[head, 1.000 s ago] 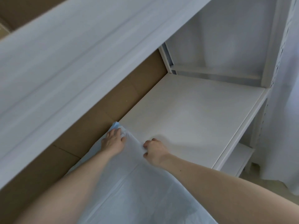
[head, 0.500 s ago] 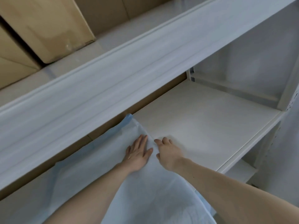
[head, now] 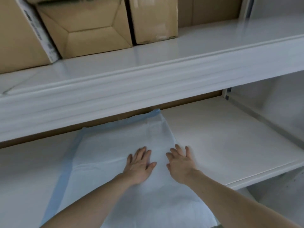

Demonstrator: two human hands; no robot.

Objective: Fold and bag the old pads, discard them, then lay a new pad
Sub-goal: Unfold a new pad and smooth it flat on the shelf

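Pressing flat with fingers spread, the left hand (head: 139, 165) is resting on the white rectangular absorbent pad with blue edging (head: 115, 148), while the right hand (head: 180, 163), also flat and grasping nothing, is lying across its 3 o'clock edge. The pad is lying on the white lower shelf (head: 230, 137). Brown cardboard boxes (head: 85, 28) are sitting at 12 o'clock on the upper white shelf (head: 164, 73).

The pad (head: 115, 145) was pale blue-white with a darker blue border; the shelf (head: 222, 137) was plain white, and the cardboard boxes (head: 92, 30) tan.
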